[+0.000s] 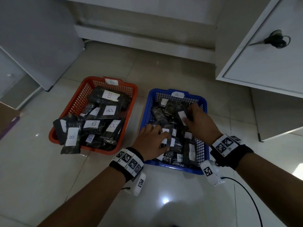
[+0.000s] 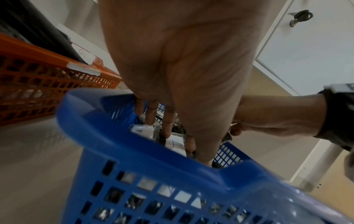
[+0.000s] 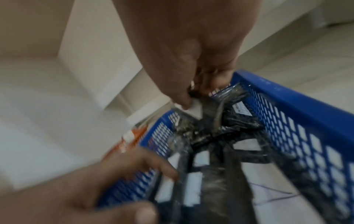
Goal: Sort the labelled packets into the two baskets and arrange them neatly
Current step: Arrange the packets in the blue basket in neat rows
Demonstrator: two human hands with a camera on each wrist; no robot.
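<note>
The blue basket (image 1: 160,91) tagged A stands on the floor to the right and holds several dark packets with white A labels. My right hand (image 1: 188,115) reaches into its far right part and pinches a dark packet (image 1: 181,116) by its white label (image 3: 193,109), lifting one end. My left hand (image 1: 165,143) is in the near left part, thumb and fingers (image 2: 166,130) round upright packets there. The orange basket (image 1: 50,136) tagged B sits to the left, full of B packets lying at odd angles. One B packet (image 1: 71,140) hangs over its front rim.
A white cabinet (image 1: 262,66) with scissors (image 1: 277,40) on top stands to the right of the blue basket. White furniture (image 1: 41,46) stands at the back left. A cardboard box corner (image 1: 8,115) juts in at the left edge. A black cable (image 1: 246,190) trails from my right wrist.
</note>
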